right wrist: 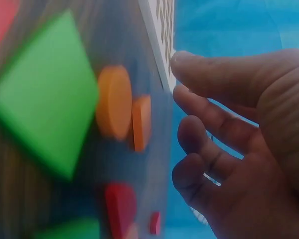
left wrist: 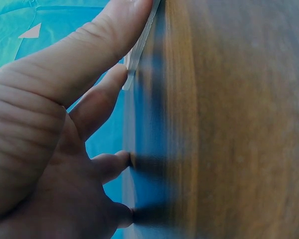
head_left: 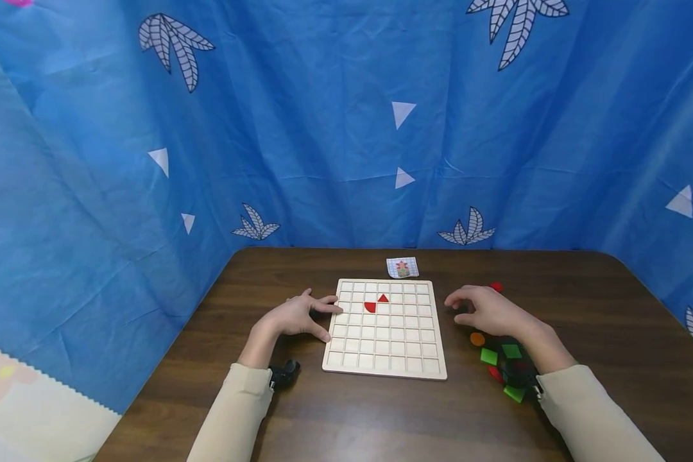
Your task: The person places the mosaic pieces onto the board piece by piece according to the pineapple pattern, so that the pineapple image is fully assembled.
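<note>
A pale wooden grid board (head_left: pixel 384 362) lies on the brown table. In its upper part are a red triangle (head_left: pixel 384 298) and a red quarter-circle piece (head_left: pixel 370 307). My left hand (head_left: pixel 293 316) rests at the board's left edge, thumb and fingers spread and touching the rim. To the right of the board my right hand (head_left: pixel 485 309) hovers with loosely bent fingers; in the right wrist view nothing is between them. Below and beside it lie an orange disc (right wrist: pixel 114 102), an orange piece (right wrist: pixel 142 123), green squares (head_left: pixel 489 357) and red pieces (right wrist: pixel 120 209), partly hidden by the arm.
A small printed card (head_left: pixel 402 267) with a coloured grid picture lies behind the board. A blue patterned curtain (head_left: pixel 346 128) hangs around the table (head_left: pixel 346 410) at the back and sides.
</note>
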`<state>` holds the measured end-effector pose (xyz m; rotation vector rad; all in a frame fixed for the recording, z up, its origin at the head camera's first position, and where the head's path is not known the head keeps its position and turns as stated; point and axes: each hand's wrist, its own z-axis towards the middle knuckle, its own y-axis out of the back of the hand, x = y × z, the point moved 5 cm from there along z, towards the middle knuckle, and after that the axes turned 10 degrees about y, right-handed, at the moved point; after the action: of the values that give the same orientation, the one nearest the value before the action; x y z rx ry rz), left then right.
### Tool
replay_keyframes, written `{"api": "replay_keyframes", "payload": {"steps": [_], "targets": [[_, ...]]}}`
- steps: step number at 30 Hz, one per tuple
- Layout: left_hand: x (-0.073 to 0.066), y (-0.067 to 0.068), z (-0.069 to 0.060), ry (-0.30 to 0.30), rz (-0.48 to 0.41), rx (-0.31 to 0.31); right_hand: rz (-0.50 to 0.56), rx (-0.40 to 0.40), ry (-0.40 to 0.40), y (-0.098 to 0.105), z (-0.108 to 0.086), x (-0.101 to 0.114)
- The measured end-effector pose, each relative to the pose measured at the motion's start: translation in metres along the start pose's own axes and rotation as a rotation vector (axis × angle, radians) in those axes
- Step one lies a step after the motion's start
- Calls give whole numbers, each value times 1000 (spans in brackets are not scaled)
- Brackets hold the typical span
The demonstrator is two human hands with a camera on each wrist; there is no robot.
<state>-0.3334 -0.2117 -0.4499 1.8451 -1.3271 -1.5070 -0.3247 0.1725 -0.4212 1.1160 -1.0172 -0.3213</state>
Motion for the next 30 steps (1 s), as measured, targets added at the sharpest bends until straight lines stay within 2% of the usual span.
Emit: {"api": "replay_keyframes", "payload": {"steps": [12,30], "targets": [[1,0,0,6,3,-4,-19,54,-48,10,-18,-20],[-1,0,-1,-21,16,10,-1,66,-102,-1,-14,-32]]}}
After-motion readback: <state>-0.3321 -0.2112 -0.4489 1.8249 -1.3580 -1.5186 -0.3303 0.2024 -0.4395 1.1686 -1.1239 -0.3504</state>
